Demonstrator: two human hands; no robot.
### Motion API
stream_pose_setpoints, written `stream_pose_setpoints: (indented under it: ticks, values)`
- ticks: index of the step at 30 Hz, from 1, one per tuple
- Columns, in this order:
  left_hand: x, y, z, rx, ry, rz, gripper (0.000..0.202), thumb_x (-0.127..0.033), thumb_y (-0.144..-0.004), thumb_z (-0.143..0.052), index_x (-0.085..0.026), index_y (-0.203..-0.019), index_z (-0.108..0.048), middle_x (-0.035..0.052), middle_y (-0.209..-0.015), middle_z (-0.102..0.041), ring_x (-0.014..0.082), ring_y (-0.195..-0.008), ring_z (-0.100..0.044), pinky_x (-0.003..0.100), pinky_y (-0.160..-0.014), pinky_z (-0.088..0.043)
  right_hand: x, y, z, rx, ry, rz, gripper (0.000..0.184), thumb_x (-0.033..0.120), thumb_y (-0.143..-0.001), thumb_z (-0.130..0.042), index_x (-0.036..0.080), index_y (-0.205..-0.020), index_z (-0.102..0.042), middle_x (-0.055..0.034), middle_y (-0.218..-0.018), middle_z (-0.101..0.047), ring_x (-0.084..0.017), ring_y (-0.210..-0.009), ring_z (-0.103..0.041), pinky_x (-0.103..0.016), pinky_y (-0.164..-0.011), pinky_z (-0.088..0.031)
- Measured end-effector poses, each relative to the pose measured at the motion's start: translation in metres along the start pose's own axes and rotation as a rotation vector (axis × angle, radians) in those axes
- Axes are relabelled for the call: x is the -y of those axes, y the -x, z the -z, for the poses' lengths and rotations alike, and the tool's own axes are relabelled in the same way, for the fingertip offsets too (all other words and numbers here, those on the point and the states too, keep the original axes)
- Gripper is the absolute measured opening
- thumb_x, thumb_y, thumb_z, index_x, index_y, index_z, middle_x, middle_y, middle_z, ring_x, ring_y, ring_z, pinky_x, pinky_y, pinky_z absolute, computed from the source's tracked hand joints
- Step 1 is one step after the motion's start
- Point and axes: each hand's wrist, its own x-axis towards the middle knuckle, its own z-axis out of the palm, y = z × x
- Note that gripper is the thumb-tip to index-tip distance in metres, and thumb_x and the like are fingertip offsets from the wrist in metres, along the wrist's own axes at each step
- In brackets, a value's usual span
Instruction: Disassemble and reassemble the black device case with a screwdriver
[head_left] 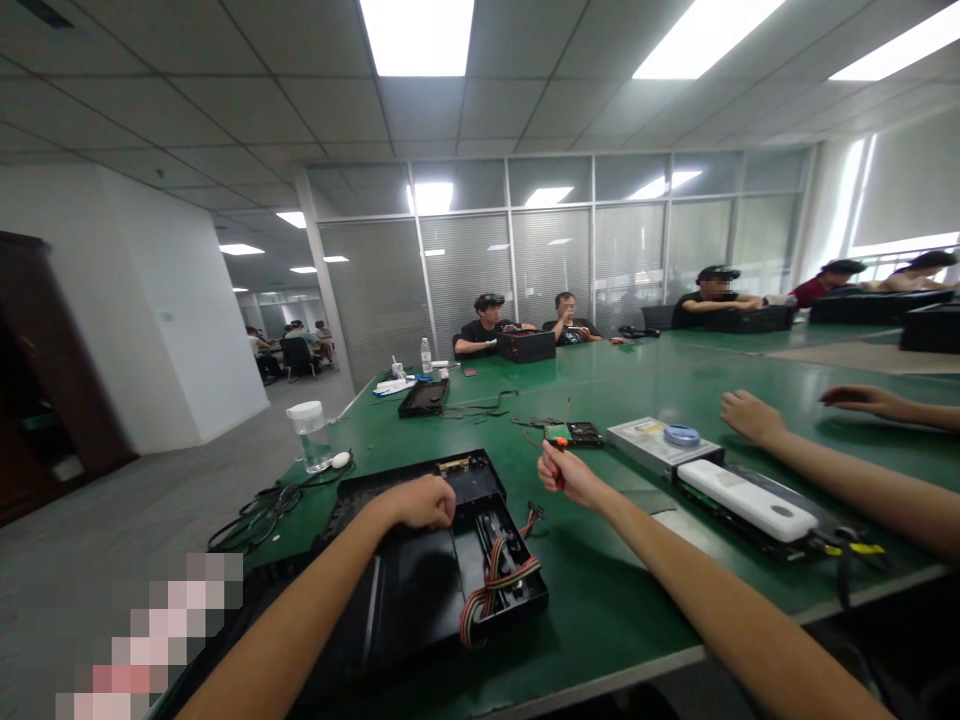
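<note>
A black computer case lies flat in front of me, its compartment at the right showing metal rails and a bundle of striped cables. My left hand rests on the case near its middle, fingers curled down; what they grip, if anything, is hidden. Just right of the case, my right hand is raised above the green table, closed around a screwdriver with an orange and black handle. Behind that hand lies a small circuit board in a dark frame.
To the right stand a silver drive box with a blue tape roll and a long white device. A neighbour's hand reaches in there. A lidded water cup and black cables sit left. Co-workers sit across the table.
</note>
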Motion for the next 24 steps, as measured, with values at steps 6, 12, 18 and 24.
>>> stream_pose_setpoints:
  ticks: [6, 12, 18, 24]
  values:
    - [0.025, 0.023, -0.020, 0.394, 0.310, 0.235, 0.013, -0.022, -0.061, -0.064, -0.013, -0.066, -0.056, -0.0004, -0.053, -0.057, 0.0138, -0.049, -0.055, 0.024, -0.048, -0.044, 0.006, 0.011, -0.031, 0.189, 0.553, 0.030, 0.048, 0.056, -0.081, -0.037, 0.013, -0.065, -0.053, 0.0034, -0.046, -0.045, -0.008, -0.042, -0.041, -0.021, -0.045, -0.032]
    - [0.049, 0.040, -0.006, -0.049, 0.208, 0.161, 0.030, -0.044, -0.071, -0.056, -0.015, -0.072, -0.050, -0.0015, -0.057, -0.055, 0.0113, -0.049, -0.051, 0.020, -0.046, -0.037, 0.023, 0.066, -0.083, 0.539, 1.262, 0.295, 0.025, 0.037, -0.080, -0.049, 0.015, -0.075, -0.060, -0.0032, -0.075, -0.060, -0.014, -0.068, -0.053, -0.023, -0.063, -0.037]
    - [0.079, 0.030, -0.007, -0.201, 0.041, 0.149, 0.033, -0.045, -0.075, -0.051, -0.015, -0.087, -0.054, 0.0001, -0.072, -0.057, 0.0125, -0.062, -0.051, 0.020, -0.055, -0.036, 0.017, 0.137, -0.093, 0.440, 1.529, 0.370, 0.020, 0.026, -0.083, -0.044, 0.022, -0.099, -0.055, -0.0032, -0.088, -0.058, -0.015, -0.078, -0.053, -0.024, -0.067, -0.036]
    - [0.074, 0.008, -0.028, -0.086, -0.216, 0.028, 0.017, -0.023, -0.069, -0.059, -0.018, -0.085, -0.060, 0.0009, -0.077, -0.060, 0.0138, -0.070, -0.054, 0.020, -0.063, -0.039, 0.011, 0.167, -0.079, 0.330, 1.505, 0.327, 0.014, 0.026, -0.083, -0.043, 0.023, -0.090, -0.055, -0.0042, -0.086, -0.057, -0.016, -0.077, -0.053, -0.027, -0.063, -0.035]
